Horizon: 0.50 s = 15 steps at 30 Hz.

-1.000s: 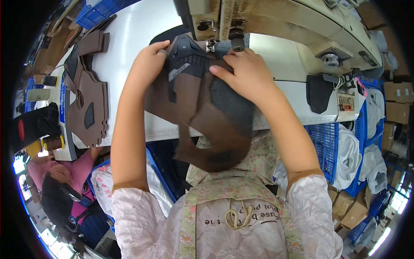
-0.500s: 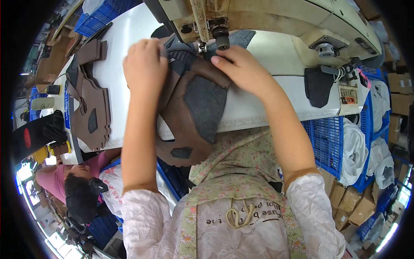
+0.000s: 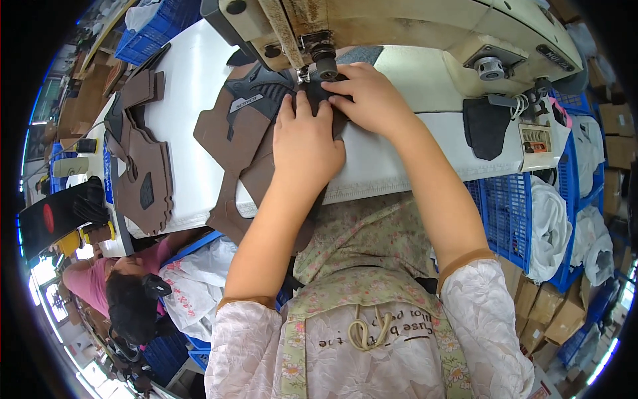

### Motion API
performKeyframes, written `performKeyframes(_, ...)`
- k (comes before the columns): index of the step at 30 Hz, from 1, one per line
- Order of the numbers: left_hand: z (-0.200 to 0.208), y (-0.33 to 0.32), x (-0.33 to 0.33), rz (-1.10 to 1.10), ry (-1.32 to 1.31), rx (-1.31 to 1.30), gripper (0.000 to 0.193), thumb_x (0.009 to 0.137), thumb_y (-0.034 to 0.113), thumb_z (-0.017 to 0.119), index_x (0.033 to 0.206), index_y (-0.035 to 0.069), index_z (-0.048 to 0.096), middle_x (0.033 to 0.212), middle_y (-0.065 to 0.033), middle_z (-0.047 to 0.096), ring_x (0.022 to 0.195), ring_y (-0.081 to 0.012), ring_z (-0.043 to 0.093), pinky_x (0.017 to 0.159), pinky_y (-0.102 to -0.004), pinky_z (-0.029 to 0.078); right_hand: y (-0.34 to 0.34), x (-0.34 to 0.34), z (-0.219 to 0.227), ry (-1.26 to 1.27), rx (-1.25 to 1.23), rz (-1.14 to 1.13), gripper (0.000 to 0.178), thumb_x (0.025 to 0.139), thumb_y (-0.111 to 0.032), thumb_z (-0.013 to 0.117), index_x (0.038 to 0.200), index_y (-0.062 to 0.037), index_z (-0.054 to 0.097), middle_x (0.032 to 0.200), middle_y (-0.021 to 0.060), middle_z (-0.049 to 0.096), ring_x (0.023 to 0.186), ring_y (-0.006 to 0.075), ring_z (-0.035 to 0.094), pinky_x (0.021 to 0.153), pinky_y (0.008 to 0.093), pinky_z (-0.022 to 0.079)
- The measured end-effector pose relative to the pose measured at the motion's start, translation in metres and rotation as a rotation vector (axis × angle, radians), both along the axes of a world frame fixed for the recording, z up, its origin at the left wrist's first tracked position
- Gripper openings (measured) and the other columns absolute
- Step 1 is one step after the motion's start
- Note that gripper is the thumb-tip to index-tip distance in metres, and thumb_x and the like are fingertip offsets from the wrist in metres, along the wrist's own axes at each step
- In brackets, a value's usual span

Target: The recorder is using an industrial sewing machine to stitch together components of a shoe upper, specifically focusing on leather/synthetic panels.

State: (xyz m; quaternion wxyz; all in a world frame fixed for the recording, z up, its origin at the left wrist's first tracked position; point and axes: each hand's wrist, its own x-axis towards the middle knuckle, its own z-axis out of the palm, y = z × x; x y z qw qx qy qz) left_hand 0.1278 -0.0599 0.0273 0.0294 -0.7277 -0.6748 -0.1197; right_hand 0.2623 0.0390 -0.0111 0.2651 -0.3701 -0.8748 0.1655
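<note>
A brown shoe-upper piece (image 3: pixel 223 138) with dark grey panels lies on the white sewing machine bed. Its ribbed dark patch (image 3: pixel 266 85) sits just left of the presser foot (image 3: pixel 304 76). My left hand (image 3: pixel 307 139) lies flat on the piece in front of the foot, fingers spread. To the right of the foot, my right hand (image 3: pixel 375 100) rests with outstretched fingers on dark material by the needle area. Both hands press from above and grip nothing. Part of the piece is hidden under my left hand and forearm, and it hangs over the table's front edge.
The cream sewing machine (image 3: pixel 412 30) arches overhead. More brown upper pieces (image 3: pixel 156 179) lie at the table's left. A black piece (image 3: pixel 484 126) lies at the right, near blue crates (image 3: pixel 502 213). Another person (image 3: pixel 129 299) sits at lower left.
My left hand has moved right and nearer, from the piece's far left side to in front of the foot. The piece has turned, bringing its brown flaps out to the left.
</note>
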Motion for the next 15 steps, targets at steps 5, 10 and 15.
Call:
performKeyframes(5,0.005,0.001,-0.012,-0.029,-0.057,-0.037,0.049,0.067,0.012,0.059,0.115,0.007,0.065,0.131,-0.0289,0.051,0.124,-0.0447,0.046,0.102,-0.0461,0.041,-0.006,-0.003,-0.006,0.042,0.049,-0.041,0.026,0.082,-0.019,0.066,0.107,-0.0165,0.072,0.121,0.0100,0.061,0.118,0.0271,0.051,0.098,0.0380,0.043)
performKeyframes(10,0.003,0.002,-0.021,-0.044,-0.181,-0.059,0.051,0.065,0.011,0.057,0.115,0.008,0.066,0.134,-0.0274,0.049,0.126,-0.0425,0.045,0.105,-0.0447,0.039,-0.006,-0.002,-0.011,0.081,0.118,-0.052,0.025,0.079,-0.017,0.066,0.103,-0.0149,0.073,0.119,0.0077,0.062,0.115,0.0244,0.053,0.095,0.0379,0.045)
performKeyframes(15,-0.007,-0.001,-0.018,-0.071,-0.154,0.010,0.052,0.063,0.013,0.060,0.114,0.005,0.066,0.131,-0.0297,0.050,0.125,-0.0445,0.046,0.102,-0.0454,0.041,-0.008,-0.003,-0.015,0.110,0.136,-0.044,0.026,0.078,-0.015,0.067,0.103,-0.0140,0.073,0.118,0.0087,0.062,0.115,0.0261,0.053,0.095,0.0389,0.044)
